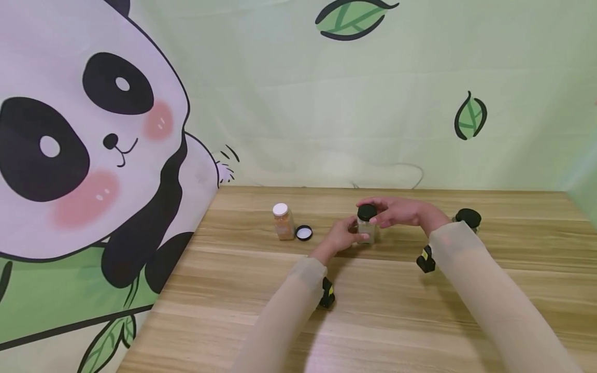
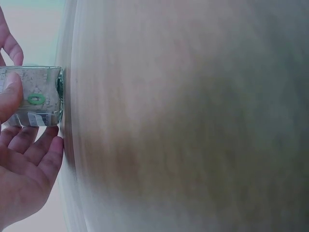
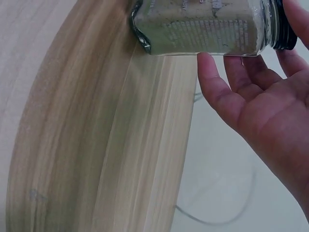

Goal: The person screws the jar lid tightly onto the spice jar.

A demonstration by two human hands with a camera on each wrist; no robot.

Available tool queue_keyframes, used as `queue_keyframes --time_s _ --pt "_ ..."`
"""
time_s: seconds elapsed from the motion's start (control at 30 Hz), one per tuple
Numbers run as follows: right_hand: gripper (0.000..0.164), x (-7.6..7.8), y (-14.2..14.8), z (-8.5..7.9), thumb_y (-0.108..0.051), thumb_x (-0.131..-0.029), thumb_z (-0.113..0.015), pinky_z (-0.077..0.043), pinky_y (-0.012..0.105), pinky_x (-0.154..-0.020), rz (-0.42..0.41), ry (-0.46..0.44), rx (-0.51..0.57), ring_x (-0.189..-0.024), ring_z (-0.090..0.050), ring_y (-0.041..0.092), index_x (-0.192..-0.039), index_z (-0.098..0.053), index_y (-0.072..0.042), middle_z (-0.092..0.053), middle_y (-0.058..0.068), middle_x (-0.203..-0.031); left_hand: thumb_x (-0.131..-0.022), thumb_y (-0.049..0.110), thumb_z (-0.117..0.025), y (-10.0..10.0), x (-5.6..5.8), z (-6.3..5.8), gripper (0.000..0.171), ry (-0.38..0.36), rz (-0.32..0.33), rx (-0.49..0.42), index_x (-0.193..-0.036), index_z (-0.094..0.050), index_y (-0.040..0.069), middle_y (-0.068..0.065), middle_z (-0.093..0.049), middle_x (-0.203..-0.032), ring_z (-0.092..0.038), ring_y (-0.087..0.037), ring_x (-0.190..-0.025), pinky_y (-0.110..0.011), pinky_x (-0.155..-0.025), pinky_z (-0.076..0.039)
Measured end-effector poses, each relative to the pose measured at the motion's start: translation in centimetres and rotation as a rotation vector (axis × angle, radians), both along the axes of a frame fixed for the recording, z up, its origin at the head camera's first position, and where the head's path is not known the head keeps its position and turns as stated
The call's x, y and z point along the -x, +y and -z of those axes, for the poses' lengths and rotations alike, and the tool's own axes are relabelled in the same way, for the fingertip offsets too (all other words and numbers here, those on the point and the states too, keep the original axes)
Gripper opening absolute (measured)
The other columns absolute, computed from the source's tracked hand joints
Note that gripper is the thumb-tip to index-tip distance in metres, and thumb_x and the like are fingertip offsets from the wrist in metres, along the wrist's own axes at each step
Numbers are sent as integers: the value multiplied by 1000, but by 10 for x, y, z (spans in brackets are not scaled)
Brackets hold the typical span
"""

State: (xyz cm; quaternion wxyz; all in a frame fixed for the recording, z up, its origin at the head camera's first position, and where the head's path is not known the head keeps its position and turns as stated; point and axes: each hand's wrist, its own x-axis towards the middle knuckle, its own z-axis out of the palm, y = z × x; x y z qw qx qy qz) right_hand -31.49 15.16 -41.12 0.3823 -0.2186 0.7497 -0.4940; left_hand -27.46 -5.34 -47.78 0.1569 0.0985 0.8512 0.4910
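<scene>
Near the back of the table stands an upright clear glass jar (image 1: 366,237) with a black lid (image 1: 367,212) and pale grey-beige contents. My left hand (image 1: 339,237) holds the jar's body, its thumb across the near side and its fingers on the opposite side in the left wrist view. From the right, my right hand (image 1: 401,211) grips the lid between thumb and fingers. Small printed text covers one side of the jar (image 3: 198,29) in the right wrist view. Whether the lid sits fully tight cannot be told.
Left of my hands stands a jar (image 1: 284,228) with orange contents and a white top. Beside it lies a loose black lid (image 1: 304,233), its white inside facing up. Another black-lidded jar (image 1: 468,217) is partly hidden behind my right sleeve. A printed cloth (image 1: 298,114) hangs behind the table.
</scene>
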Motion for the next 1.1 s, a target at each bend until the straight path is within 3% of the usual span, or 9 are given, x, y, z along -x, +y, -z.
queue_keyframes --time_s 0.33,0.5,0.67,1.1 --pt "68 -2 0 11 -9 -100 -60 -47 39 -105 19 65 37 -133 -44 24 -160 -28 -4 -31 26 -162 -96 22 -73 0 1 3 64 -5 -4 -14 -153 -48 8 -16 -57 -151 -56 -33 -140 -44 -115 -47" --pt "66 -5 1 18 -9 -101 -58 -48 45 -108 46 103 61 -141 -40 33 -160 -28 -4 -29 28 -163 -96 21 -73 1 0 3 64 -14 -8 -25 -153 -47 7 -16 -56 -152 -55 -33 -141 -43 -116 -46" --pt "64 -7 0 20 -10 -103 -55 -43 53 -114 68 102 76 -147 -33 40 -161 -27 -6 -26 28 -165 -96 19 -73 1 1 1 63 -8 -8 -32 -153 -47 7 -16 -56 -151 -55 -34 -141 -44 -116 -47" --pt "63 -20 -5 19 -8 -104 -53 -39 61 -117 141 101 131 -148 -33 46 -160 -25 -2 -25 31 -165 -96 20 -73 1 0 1 64 -21 -18 -30 -154 -47 9 -15 -56 -152 -53 -33 -142 -45 -117 -45"
